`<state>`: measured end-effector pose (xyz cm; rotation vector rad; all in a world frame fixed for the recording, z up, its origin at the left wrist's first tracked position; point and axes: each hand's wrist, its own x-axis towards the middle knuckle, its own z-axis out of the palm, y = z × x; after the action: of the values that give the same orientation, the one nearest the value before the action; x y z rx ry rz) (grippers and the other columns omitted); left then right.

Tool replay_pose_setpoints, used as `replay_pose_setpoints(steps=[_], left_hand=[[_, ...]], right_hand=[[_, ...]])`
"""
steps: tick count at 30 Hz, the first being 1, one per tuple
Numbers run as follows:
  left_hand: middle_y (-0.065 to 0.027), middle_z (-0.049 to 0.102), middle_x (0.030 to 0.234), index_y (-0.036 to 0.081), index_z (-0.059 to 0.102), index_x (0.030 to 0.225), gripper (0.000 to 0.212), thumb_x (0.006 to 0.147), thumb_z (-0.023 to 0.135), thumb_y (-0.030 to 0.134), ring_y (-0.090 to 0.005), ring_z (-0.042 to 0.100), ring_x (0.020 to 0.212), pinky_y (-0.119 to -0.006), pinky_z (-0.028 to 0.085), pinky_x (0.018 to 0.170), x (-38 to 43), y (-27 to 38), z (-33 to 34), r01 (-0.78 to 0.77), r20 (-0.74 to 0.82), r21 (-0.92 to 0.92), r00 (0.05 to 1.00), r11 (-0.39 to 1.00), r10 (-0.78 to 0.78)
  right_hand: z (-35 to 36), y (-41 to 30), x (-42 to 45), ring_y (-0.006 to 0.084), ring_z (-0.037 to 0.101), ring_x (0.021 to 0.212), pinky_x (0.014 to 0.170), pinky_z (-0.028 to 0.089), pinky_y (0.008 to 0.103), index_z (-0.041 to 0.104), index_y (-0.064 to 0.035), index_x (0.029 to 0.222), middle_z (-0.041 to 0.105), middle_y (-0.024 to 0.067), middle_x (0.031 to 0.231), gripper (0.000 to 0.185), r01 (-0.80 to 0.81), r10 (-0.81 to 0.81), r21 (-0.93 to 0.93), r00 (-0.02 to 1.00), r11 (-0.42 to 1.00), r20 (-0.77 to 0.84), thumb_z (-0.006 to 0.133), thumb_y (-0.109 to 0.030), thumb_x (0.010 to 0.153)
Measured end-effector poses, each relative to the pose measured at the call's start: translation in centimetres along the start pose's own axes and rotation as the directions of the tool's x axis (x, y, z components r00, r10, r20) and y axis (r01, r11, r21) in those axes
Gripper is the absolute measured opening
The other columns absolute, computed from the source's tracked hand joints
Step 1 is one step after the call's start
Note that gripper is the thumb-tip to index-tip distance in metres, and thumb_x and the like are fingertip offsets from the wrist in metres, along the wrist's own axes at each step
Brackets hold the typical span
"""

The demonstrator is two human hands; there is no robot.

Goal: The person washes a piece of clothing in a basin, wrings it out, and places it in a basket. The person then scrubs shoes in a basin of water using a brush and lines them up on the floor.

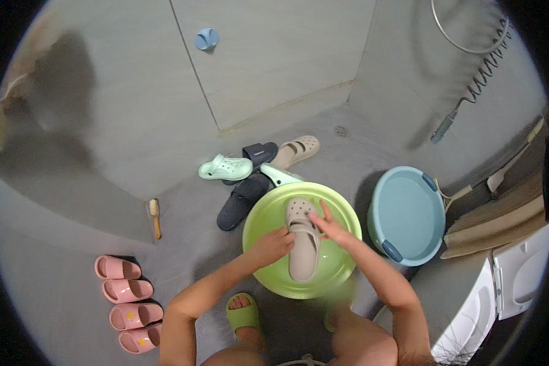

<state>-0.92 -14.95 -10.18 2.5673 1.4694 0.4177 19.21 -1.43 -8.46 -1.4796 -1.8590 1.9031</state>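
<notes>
A beige clog [304,254] with a perforated toe and an instep strap is held in or just over a light green plastic basin [265,274]. Its toe points away from me. My left hand [274,246] pinches the clog's left side near the strap. On the other side, my right hand [333,228] has its fingers spread, one of them touching the clog's upper by the holes. Whether the clog rests on the basin's bottom is hard to tell, and so is whether there is water under it.
Beyond the basin lie mint clogs [231,168], dark slides [243,201] and another beige clog [297,151]. A blue tub [405,215] stands at right, near a white toilet [471,315]. Pink slippers [128,290] line the left; a wooden-handled brush [155,219] leans at the wall edge.
</notes>
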Motion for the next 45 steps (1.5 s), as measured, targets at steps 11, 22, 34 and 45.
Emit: replay_pose_setpoints(steps=[11, 22, 34, 45], left_hand=[[-0.0114, 0.051, 0.126, 0.002, 0.054, 0.118, 0.035, 0.085, 0.051, 0.014, -0.0337, 0.046, 0.119, -0.042, 0.043, 0.095, -1.3, -0.2, 10.0, 0.194, 0.090, 0.005, 0.977, 0.981, -0.194], [-0.0096, 0.056, 0.121, 0.007, 0.051, 0.124, 0.042, 0.089, 0.054, 0.029, -0.0239, 0.051, 0.114, -0.039, 0.040, 0.096, 0.8, 0.4, 12.5, 0.503, 0.354, -0.779, 0.846, 0.375, -0.399], [-0.0040, 0.055, 0.115, 0.008, 0.047, 0.120, 0.035, 0.094, 0.048, 0.031, -0.0193, 0.053, 0.106, -0.036, 0.039, 0.095, 3.2, 3.1, 8.1, -0.081, 0.521, -0.679, 0.646, -0.729, -0.557], [-0.0144, 0.053, 0.121, 0.000, 0.045, 0.122, 0.041, 0.090, 0.054, 0.024, -0.0261, 0.051, 0.113, -0.037, 0.039, 0.097, 0.2, 1.0, 7.8, 0.452, 0.457, -0.858, 0.451, -0.245, -0.767]], right_hand=[[3.9, 10.9, 5.0, 0.0389, 0.059, 0.100, 0.081, 0.050, 0.0455, -0.003, -0.0028, 0.145, 0.056, 0.0265, 0.117, 0.098, -0.038, -0.075, -0.414, 0.964, 0.910, -0.254, 0.066, -0.031, 0.083], [3.6, 13.4, 7.3, 0.0414, 0.062, 0.090, 0.080, 0.048, 0.0480, 0.018, -0.0056, 0.143, 0.063, 0.0221, 0.105, 0.079, -0.204, 0.030, -0.636, 0.961, 0.744, -0.273, 0.055, -0.041, 0.084], [3.3, 1.5, -1.8, 0.0408, 0.044, 0.120, 0.095, 0.042, 0.0428, 0.039, -0.0043, 0.134, 0.032, 0.0293, 0.136, 0.074, 0.274, -0.456, -0.481, 0.832, 0.833, -0.315, 0.073, -0.029, 0.073], [4.6, -0.4, -3.9, 0.0398, 0.035, 0.124, 0.100, 0.034, 0.0502, 0.019, -0.0220, 0.147, 0.016, 0.0215, 0.149, 0.097, 0.316, -0.519, -0.786, 0.855, 0.532, -0.007, 0.074, -0.032, 0.068]])
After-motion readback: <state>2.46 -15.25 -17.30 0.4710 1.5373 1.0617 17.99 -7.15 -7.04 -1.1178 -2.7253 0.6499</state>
